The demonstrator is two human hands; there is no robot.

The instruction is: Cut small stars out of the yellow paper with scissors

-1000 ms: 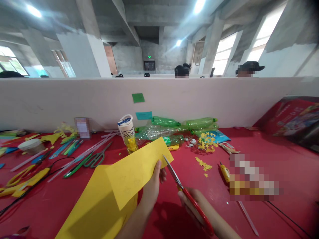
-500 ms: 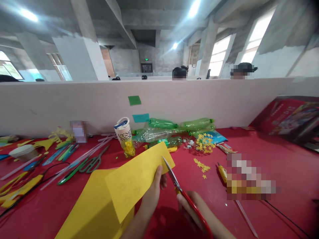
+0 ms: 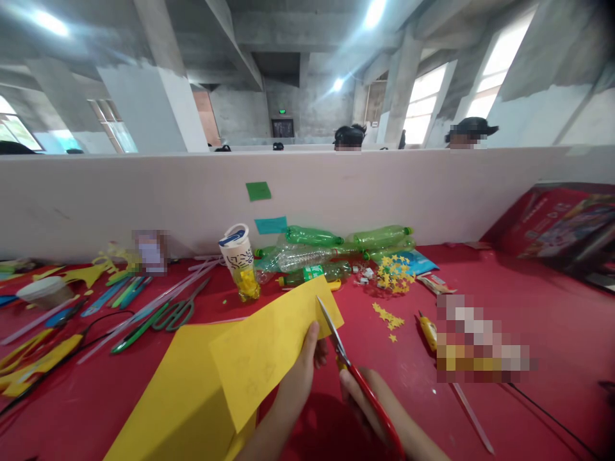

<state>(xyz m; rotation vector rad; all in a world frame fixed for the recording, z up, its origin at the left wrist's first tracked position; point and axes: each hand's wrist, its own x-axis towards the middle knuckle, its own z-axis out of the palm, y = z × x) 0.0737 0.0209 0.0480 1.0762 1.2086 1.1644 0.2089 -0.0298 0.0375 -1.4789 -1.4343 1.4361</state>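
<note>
My left hand (image 3: 305,362) pinches a yellow paper sheet (image 3: 266,349) near its lower right edge, thumb on top, holding it tilted above the table. In my right hand (image 3: 362,397) is a pair of scissors (image 3: 355,374) with red handles. Their metal blades lie across the right end of the sheet, pointing up and left; whether the blades are parted I cannot tell. Larger yellow paper (image 3: 168,390) lies on the table under the held sheet. Small yellow paper stars (image 3: 396,274) are heaped beyond my hands, and several more stars (image 3: 388,315) lie nearer.
Plastic bottles (image 3: 314,237) lie along the white partition (image 3: 182,192), beside a patterned cup (image 3: 239,256). Green-handled scissors (image 3: 175,315), straws and yellow scissors (image 3: 29,352) are on the left. A yellow glue gun (image 3: 427,330) with a cord lies right on the red table (image 3: 408,422).
The held sheet and my left hand have shifted slightly right. The scissor blades remain over the sheet's right end.
</note>
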